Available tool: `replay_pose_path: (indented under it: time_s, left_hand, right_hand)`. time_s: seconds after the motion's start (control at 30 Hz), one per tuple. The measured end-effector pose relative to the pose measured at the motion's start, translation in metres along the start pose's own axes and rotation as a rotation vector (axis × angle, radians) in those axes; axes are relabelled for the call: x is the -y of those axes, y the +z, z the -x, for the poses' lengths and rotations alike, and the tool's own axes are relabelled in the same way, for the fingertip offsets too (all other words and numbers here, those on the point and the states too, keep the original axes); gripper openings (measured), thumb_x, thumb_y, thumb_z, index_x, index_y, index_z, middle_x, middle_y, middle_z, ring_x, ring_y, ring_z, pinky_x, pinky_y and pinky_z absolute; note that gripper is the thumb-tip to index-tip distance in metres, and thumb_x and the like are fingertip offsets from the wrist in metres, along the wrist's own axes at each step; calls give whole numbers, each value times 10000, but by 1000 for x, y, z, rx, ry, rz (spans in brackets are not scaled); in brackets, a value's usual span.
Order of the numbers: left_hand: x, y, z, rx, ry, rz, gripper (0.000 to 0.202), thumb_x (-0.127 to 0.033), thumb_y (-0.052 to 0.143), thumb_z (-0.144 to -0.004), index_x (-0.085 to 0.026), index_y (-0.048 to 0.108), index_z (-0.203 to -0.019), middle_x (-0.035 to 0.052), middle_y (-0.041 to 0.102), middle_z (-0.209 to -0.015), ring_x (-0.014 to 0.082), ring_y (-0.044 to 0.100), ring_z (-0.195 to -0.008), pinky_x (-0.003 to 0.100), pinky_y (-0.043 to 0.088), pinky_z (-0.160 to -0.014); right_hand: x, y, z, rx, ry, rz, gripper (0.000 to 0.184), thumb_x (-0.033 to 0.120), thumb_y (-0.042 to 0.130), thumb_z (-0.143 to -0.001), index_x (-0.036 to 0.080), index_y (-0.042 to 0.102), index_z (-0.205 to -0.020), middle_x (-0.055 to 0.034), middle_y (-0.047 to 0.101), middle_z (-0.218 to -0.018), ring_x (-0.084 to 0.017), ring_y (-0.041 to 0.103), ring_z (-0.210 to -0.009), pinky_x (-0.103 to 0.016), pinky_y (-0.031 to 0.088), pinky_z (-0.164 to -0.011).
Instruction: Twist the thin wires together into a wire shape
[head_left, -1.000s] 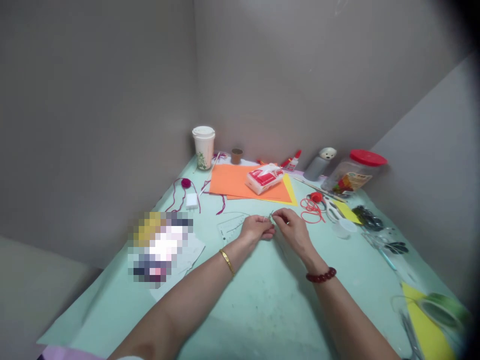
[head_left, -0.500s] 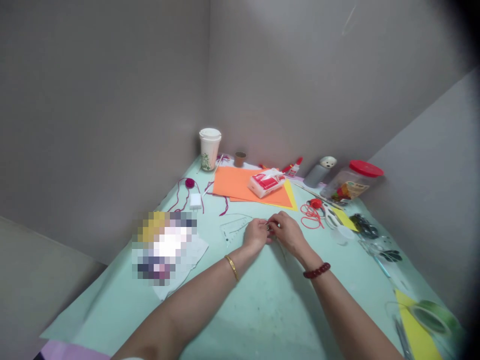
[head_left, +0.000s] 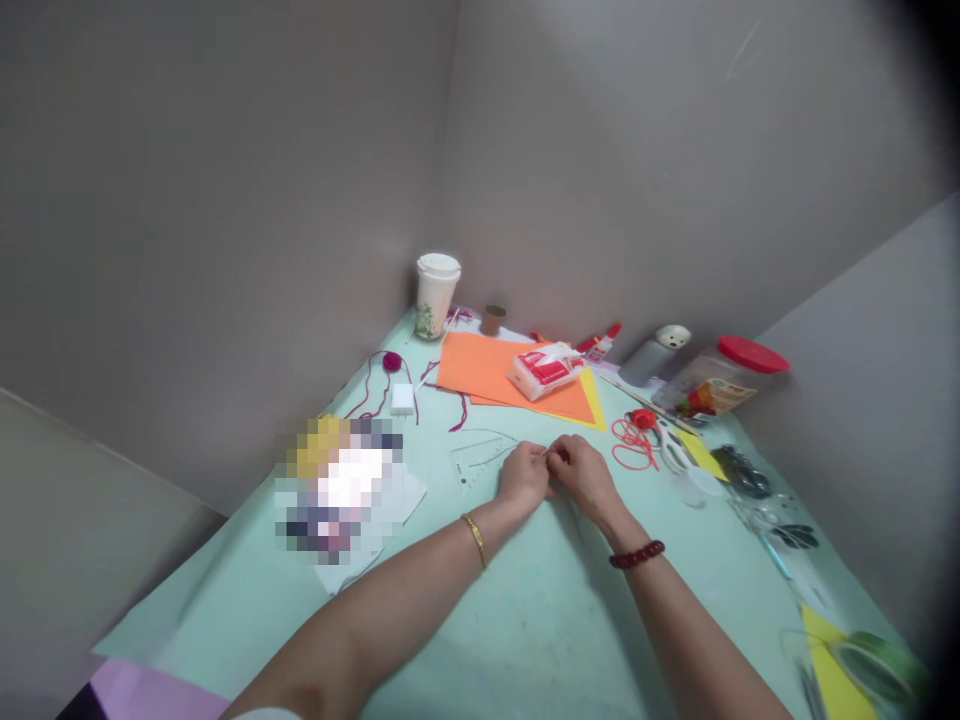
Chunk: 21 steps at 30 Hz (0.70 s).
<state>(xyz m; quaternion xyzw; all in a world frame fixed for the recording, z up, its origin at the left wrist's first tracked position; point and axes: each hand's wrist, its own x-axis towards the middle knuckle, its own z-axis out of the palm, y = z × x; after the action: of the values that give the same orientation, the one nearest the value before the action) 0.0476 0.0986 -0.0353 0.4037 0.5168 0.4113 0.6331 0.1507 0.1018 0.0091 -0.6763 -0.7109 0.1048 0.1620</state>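
Note:
My left hand (head_left: pixel 523 478) and my right hand (head_left: pixel 583 474) meet above the middle of the table, fingers bent and pinched together. Between the fingertips is a thin strand, cord or wire, with a small pale bit showing. Two ends of this thin strand (head_left: pixel 489 433) trail leftward from my left hand. They pass over a clear plastic set square (head_left: pixel 469 468) lying flat just left of the hand. My fingers hide most of what is pinched.
Orange sheets (head_left: pixel 476 365) lie beyond, bearing a tissue pack (head_left: pixel 546 370). A lidded cup (head_left: pixel 436 297) and purple yarn (head_left: pixel 391 362) are at left. Rightward are red cord (head_left: pixel 634 445), scissors (head_left: pixel 671 445), a red-lidded jar (head_left: pixel 720 380) and green tape (head_left: pixel 877 665).
The view has shifted slightly, so the table things sit further right. My right hand's fingers have drawn a little closer together at the pinch; both hands stay close together over the same spot.

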Motion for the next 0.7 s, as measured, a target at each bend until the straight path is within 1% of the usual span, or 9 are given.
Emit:
replay_pose_path:
  time_s: [0.1, 0.2, 0.3, 0.4, 0.47, 0.53, 0.63, 0.7]
  left_hand:
    - [-1, 0, 2, -16, 11, -21, 207, -246, 438, -858, -161, 539, -1018, 91, 660, -949, 140, 620, -613, 234, 487, -469]
    - [-4, 0, 5, -20, 19, -57, 206, -237, 424, -860, -158, 533, -1016, 100, 657, -941, 141, 613, -593, 232, 475, -453]
    - [-9, -2, 10, -30, 28, -115, 210, -218, 404, -861, -152, 537, -1010, 99, 658, -922, 128, 591, -528, 229, 453, -439]
    - [-15, -4, 16, -23, 30, -176, 216, -219, 390, -867, -154, 541, -1008, 90, 662, -904, 109, 561, -465, 221, 431, -428]
    - [-17, -4, 18, -12, 29, -179, 212, -226, 392, -870, -156, 540, -1004, 91, 664, -912, 111, 575, -491, 209, 422, -426]
    - [-17, -3, 19, 0, 28, -147, 203, -226, 401, -868, -158, 532, -1007, 97, 663, -926, 127, 611, -570, 196, 424, -432]
    - [-14, -1, 17, 17, 25, -91, 185, -226, 413, -868, -158, 520, -1003, 108, 656, -953, 144, 641, -677, 184, 430, -445]
    - [-11, 0, 14, 31, 19, -80, 177, -230, 417, -870, -158, 517, -997, 110, 654, -964, 143, 643, -689, 184, 431, -449]
  right_hand:
    - [-2, 2, 2, -28, -65, -26, 84, 138, 500, -781, 156, 578, -806, -14, 501, -793, -130, 473, -685, -235, 320, -619]
    - [-2, 0, 4, -26, -134, -11, 112, 140, 488, -798, 163, 597, -805, -23, 505, -819, -138, 485, -724, -235, 322, -627]
    - [-1, -4, 3, 7, -135, 36, 123, 130, 486, -809, 162, 603, -786, -27, 512, -822, -137, 485, -731, -232, 316, -621]
    - [2, -9, 0, 72, -131, 86, 129, 122, 491, -817, 154, 603, -762, -29, 517, -812, -135, 480, -728, -229, 311, -621]
    - [2, -13, -3, 123, -126, 111, 132, 127, 496, -820, 151, 605, -749, -30, 523, -807, -134, 478, -721, -229, 305, -615]
    - [1, -17, -6, 172, -125, 110, 130, 134, 501, -819, 148, 603, -738, -32, 534, -802, -134, 480, -710, -230, 303, -610]
    - [0, -22, -12, 246, -128, 64, 118, 113, 500, -789, 144, 596, -728, -34, 560, -786, -137, 491, -705, -228, 312, -617]
    - [0, -25, -16, 295, -120, 35, 115, 96, 494, -757, 145, 590, -717, -30, 575, -763, -140, 499, -701, -227, 316, -614]
